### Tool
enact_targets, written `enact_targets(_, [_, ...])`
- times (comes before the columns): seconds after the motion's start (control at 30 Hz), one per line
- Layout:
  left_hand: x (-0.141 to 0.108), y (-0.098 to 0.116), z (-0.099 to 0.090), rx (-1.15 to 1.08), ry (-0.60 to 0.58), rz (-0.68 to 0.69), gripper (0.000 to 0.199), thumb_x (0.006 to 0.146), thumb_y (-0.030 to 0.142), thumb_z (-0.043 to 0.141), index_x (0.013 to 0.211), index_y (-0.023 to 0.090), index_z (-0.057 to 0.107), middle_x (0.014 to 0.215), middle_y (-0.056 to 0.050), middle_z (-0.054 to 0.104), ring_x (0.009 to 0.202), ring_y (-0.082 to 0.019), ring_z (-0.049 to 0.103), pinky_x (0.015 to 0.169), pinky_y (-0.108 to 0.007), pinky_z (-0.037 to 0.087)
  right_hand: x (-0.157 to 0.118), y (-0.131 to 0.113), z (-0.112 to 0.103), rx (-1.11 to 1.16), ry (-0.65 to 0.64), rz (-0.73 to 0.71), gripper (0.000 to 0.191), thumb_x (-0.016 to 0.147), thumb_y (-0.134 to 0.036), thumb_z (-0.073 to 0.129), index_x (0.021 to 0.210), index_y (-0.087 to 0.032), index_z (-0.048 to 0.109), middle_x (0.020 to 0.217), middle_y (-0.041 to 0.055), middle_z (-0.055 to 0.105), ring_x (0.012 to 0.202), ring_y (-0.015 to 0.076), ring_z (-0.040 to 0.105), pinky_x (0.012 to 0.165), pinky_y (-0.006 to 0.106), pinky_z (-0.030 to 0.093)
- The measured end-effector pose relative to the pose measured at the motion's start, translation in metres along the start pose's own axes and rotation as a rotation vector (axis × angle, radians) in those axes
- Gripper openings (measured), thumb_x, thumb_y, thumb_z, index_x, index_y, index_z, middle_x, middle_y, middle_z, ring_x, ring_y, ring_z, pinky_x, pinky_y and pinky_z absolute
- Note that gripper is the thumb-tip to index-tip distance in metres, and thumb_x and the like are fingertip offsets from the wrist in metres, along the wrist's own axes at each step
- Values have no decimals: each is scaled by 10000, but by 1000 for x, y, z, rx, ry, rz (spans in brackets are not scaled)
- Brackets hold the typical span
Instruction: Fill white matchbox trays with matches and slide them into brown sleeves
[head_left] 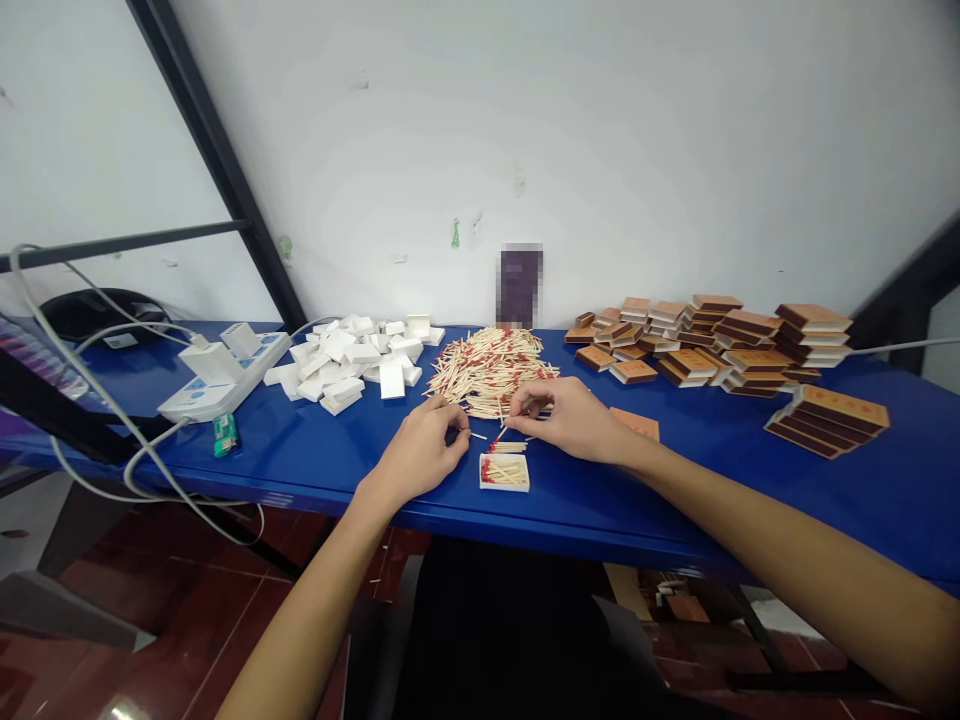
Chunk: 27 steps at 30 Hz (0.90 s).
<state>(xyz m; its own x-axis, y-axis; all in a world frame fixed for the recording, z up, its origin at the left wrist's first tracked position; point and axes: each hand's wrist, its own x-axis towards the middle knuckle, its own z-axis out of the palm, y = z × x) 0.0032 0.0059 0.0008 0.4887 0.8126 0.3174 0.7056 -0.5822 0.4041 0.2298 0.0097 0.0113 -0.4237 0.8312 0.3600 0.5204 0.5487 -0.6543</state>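
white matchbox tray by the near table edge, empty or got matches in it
Not empty: red-headed matchsticks lie inside the white matchbox tray, open side up.

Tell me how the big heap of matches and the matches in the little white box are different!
The heap of matches is much bigger; the matches in the box are only a few.
The heap lies loose on the blue table, while the few sit inside the white box.
The heap's sticks point every which way; the box's red heads mostly face left.
Both have pale sticks and red heads.
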Motion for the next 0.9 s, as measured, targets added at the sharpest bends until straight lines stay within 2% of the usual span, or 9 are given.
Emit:
enact_targets(0.23, [1, -1, 1, 9, 21, -2, 120, 888, 192, 531, 803, 176, 614, 856, -37, 590, 814, -189, 566, 732, -316, 418, -1, 3, -2, -150, 8, -95, 108, 861, -254, 613, 776, -194, 642, 730, 7, 704, 661, 146, 639, 638, 260, 459])
enact_targets(0.3, [1, -1, 1, 12, 22, -1, 131, 893, 192, 524, 801, 177, 617, 851, -36, 591, 809, -189, 564, 730, -315, 420, -2, 6, -1, -172, 8, -104, 66, 869, -238, 615, 863, -194, 664, 792, 18, 738, 723, 162, 677, 681, 269, 478])
enact_targets(0.43, [1, 0, 1, 18, 35, -3, 127, 883, 178, 525, 819, 173, 634, 845, -38, 598, 793, -188, 568, 720, -312, 421, -2, 11, 2, -175, -25, -99, 165, 887, -222, 617, 1031, -204, 696, 890, 23, 777, 814, 179, 713, 740, 280, 497])
enact_targets(0.63, [1, 0, 1, 13, 46, -16, 125, 859, 142, 537, 839, 172, 656, 858, -37, 620, 795, -186, 585, 721, -304, 426, 0, 14, 2, -288, -95, -226, 129, 901, -216, 621, 887, -212, 749, 863, 19, 773, 758, 166, 697, 705, 263, 483])
enact_targets(0.77, [2, -1, 0, 0, 34, 2, 149, 856, 118, 533, 857, 178, 670, 863, -32, 647, 801, -181, 597, 723, -293, 431, -1, 11, 0, -309, -6, -285, 117, 886, -187, 641, 878, -207, 755, 838, 26, 770, 755, 172, 692, 714, 278, 490])
enact_targets(0.9, [1, -1, 0, -57, 23, 15, 204, 865, 117, 536, 998, 193, 670, 834, 3, 680, 723, -152, 596, 684, -266, 430, -1, 7, 2, -278, 50, -303, 103, 875, -179, 656, 880, -198, 757, 827, 26, 770, 746, 167, 684, 702, 277, 490])
